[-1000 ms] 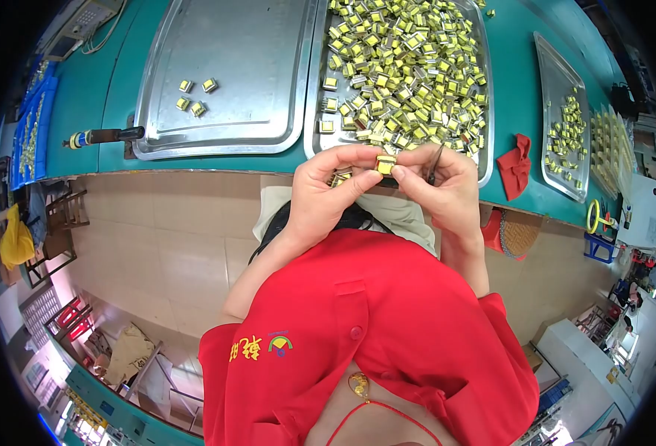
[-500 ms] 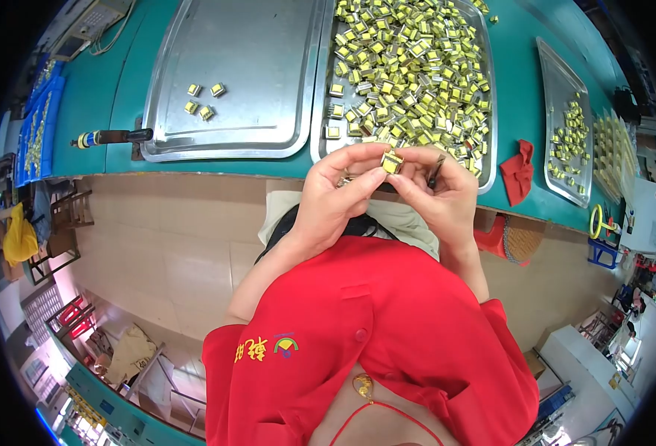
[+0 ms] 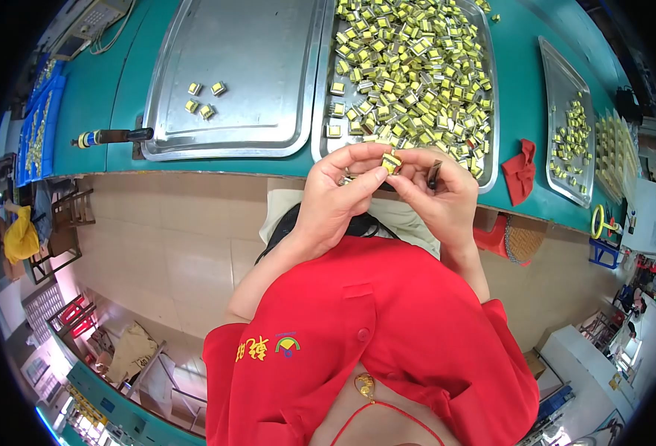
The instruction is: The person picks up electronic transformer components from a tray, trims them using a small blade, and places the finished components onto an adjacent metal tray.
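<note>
Between the fingertips of both hands is a small yellow-taped transformer [image 3: 391, 163], held just over the front edge of the bench. My left hand [image 3: 331, 193] pinches it from the left with thumb and forefinger. From the other side, the thumb and fingertips of my right hand [image 3: 447, 197] close on it too. A dark, slim tool [image 3: 433, 175] also sits in the right hand, its kind unclear. Just beyond the hands, a metal tray [image 3: 319, 111] bears a heap of similar transformers [image 3: 417, 74].
Several transformers [image 3: 205, 111] lie in the left metal tray [image 3: 224, 152]. A tool with a dark handle [image 3: 112, 137] lies left of it. At right are a red cloth [image 3: 519, 172], a smaller tray [image 3: 558, 82] with more transformers and a yellow ring [image 3: 598, 221]. Blue bins [image 3: 24, 141] stand far left.
The transformer has tilted slightly in my fingertips. The dark tool in my right hand has turned a little. Both hands stay in nearly the same place.
</note>
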Demonstrator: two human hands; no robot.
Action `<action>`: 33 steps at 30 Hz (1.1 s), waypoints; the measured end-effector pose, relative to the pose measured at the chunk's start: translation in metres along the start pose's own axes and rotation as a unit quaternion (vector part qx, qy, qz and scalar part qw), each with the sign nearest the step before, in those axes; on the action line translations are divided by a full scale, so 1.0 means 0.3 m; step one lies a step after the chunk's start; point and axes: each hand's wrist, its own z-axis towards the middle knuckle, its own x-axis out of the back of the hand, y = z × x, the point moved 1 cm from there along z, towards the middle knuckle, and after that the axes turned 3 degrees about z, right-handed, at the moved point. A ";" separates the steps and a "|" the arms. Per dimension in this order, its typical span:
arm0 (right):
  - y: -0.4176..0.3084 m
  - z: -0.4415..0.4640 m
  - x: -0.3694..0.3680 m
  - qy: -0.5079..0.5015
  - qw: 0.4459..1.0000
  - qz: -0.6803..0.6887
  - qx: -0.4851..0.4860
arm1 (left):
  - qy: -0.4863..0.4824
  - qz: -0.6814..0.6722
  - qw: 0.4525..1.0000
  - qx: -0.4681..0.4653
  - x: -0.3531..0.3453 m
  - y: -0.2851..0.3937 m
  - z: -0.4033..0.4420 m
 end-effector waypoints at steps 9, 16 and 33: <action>0.015 0.004 0.010 0.002 1.000 0.020 0.002 | -0.004 0.013 1.000 -0.003 0.014 -0.014 0.003; 0.007 0.008 -0.009 0.008 0.999 0.021 0.050 | -0.007 0.016 0.999 -0.030 0.014 -0.025 0.010; 0.025 0.003 -0.016 0.020 0.999 0.037 0.012 | -0.015 0.154 0.983 -0.099 0.015 -0.004 0.006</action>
